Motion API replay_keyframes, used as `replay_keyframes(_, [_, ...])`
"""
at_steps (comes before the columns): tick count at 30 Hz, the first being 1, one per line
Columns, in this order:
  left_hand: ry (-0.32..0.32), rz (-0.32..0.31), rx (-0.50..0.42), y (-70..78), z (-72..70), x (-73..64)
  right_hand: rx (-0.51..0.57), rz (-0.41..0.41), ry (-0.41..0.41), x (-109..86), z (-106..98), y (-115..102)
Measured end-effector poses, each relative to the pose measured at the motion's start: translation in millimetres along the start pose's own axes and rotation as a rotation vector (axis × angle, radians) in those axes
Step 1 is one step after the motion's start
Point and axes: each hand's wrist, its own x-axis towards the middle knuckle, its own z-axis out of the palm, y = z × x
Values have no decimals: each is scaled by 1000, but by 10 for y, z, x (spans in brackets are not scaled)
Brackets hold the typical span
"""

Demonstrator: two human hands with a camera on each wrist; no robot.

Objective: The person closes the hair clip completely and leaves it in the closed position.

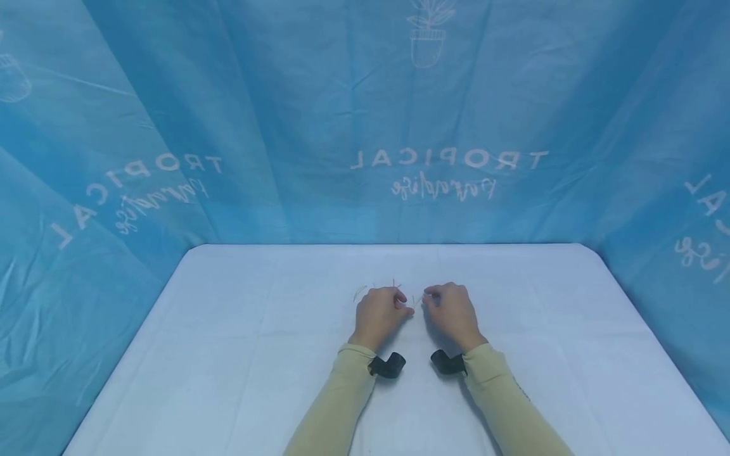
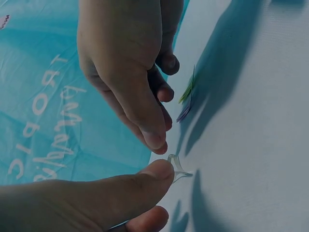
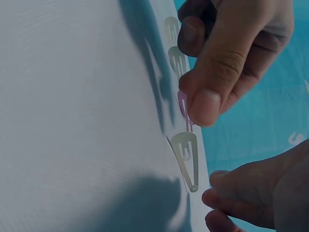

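Note:
Cream snap hair clip (image 3: 185, 137) lies on the white table between the two hands, with a thin dark shadow along its side. My left hand (image 1: 377, 316) hovers at the table's middle, thumb and index finger apart; its thumb is close to the cream clip. In the right wrist view that thumb partly covers a purple hair clip (image 3: 182, 98). Facing it, my right hand (image 1: 454, 315) has thumb and index fingertips close together, with nothing visible between them. More pale clips, one nearer (image 3: 173, 51), show past the left fingers. In the left wrist view, green clips (image 2: 185, 94) appear edge-on.
The white table (image 1: 296, 392) spreads around both forearms. Blue curtains (image 1: 308, 126) with mirrored lettering stand behind it and at both sides. Both wrists bear a black camera mount, one on the left (image 1: 389, 366) and one on the right (image 1: 447, 362).

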Motion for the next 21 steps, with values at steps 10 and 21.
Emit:
replay_keyframes(10, [-38, -9, 18, 23, 38, -1, -40, 17, -23, -17, 48, 1])
replay_keyframes(21, [-34, 2, 37, 25, 51, -5, -43, 37, -29, -36, 61, -11])
